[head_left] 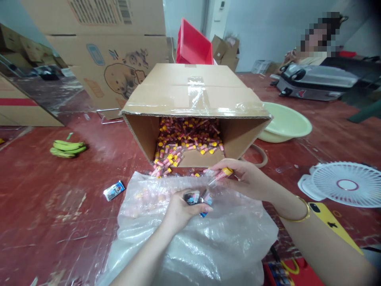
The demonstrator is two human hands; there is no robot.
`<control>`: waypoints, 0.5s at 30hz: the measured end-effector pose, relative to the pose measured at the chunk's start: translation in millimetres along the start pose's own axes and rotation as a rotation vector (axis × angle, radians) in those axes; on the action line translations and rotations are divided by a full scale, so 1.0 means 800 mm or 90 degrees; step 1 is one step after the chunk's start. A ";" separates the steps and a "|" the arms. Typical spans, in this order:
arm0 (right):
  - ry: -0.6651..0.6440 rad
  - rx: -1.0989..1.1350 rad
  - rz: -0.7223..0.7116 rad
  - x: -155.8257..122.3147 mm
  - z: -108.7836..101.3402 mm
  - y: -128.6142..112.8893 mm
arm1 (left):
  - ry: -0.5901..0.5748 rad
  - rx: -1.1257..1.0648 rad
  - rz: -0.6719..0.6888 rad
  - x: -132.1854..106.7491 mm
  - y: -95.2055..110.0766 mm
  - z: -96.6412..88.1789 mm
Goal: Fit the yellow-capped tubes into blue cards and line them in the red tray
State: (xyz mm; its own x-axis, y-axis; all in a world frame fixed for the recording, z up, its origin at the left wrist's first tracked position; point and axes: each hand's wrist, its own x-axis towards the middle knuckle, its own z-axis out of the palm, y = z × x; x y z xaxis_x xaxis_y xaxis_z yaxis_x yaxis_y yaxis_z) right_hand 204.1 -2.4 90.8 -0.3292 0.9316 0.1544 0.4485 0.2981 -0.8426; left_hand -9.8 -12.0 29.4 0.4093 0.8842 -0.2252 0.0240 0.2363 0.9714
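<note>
My left hand is closed on a small printed card over a large clear plastic bag spread on the red floor. My right hand pinches a small pink tube with a yellow cap, held just above and to the right of the card. Right behind both hands lies a cardboard box on its side, its open mouth facing me. Several of the same pink and yellow tubes fill the box and spill out at its front left.
A loose printed card lies on the floor to the left, green bananas farther left. A pale green basin and a white fan sit right. Stacked cartons and a red bin stand behind. A person sits at the back right by a suitcase.
</note>
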 end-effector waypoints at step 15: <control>-0.038 0.323 0.065 -0.023 0.056 0.026 | -0.063 -0.280 -0.178 -0.007 0.005 0.014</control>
State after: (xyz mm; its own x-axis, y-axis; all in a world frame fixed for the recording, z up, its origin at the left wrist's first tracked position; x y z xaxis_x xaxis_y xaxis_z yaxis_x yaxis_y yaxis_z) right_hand 181.9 -23.1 47.3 -0.3579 0.9328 0.0420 0.0264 0.0551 -0.9981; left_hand -2.0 -20.2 35.1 0.5266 0.7258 -0.4426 -0.2321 0.6235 0.7466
